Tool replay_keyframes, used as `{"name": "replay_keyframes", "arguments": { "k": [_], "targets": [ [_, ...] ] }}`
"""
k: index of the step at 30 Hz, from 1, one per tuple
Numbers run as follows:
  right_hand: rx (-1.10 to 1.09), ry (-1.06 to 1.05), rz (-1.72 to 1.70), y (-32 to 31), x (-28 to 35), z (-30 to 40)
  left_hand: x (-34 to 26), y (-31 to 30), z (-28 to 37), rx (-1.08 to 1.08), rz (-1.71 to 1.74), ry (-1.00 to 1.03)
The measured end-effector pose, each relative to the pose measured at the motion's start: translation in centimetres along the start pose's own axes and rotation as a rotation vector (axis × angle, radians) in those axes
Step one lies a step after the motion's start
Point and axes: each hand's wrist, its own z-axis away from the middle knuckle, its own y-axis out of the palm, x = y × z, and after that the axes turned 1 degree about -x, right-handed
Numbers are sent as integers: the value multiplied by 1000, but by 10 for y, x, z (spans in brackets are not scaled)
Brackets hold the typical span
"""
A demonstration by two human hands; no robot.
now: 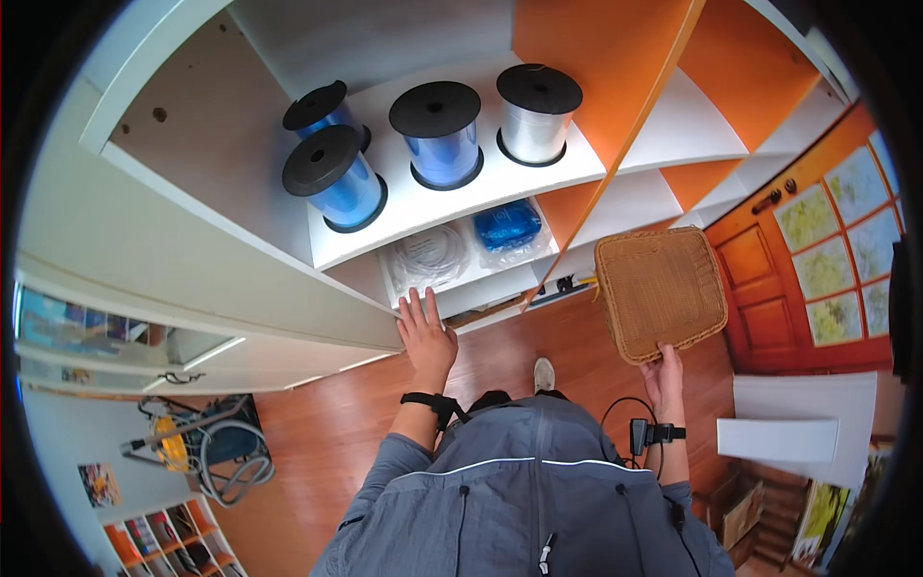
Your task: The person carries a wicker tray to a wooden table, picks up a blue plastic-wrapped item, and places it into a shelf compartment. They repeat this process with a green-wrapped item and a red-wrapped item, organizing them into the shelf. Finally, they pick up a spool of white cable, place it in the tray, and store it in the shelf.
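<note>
My right hand grips the near rim of a brown woven basket, whose inside shows nothing in it. My left hand is spread with nothing in it, in front of the lower shelf. Just beyond its fingertips lies a clear bag with a coiled white tube or cable. To the right of that sits a blue item in clear plastic. On the shelf above stand spools of ribbon: a light blue one, a blue one behind it, a periwinkle one and a white one.
An orange divider separates the shelf bays. A wooden door with glass panes stands at the right. A vacuum cleaner with a grey hose is on the wood floor at the left. A white cabinet side borders the shelves.
</note>
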Motion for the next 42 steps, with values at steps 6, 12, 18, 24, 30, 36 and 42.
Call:
{"name": "replay_keyframes", "arguments": {
  "k": [6, 12, 18, 24, 30, 36, 42],
  "targets": [
    [-191, -62, -49, -36, -39, 121, 20, 6, 6, 30, 30, 139],
    [-380, -135, -178, -91, -72, 228, 16, 1, 8, -44, 35, 219],
    [-573, -257, -257, -153, -111, 324, -33, -6, 29, -52, 218, 373],
    [-723, -368, -307, -216, -146, 428, -169, 9, 131, 680, 495, 894],
    [-764, -389, -168, -300, -174, 553, -285, -33, 356, 1375, 748, 1072],
    [-889, -477, -69, -347, -188, 676, -326, -71, 560, 2011, 725, 851],
    [-1109, -540, -28, -374, -232, 776, -345, -100, 689, 2245, 496, 862]
  ]
}}
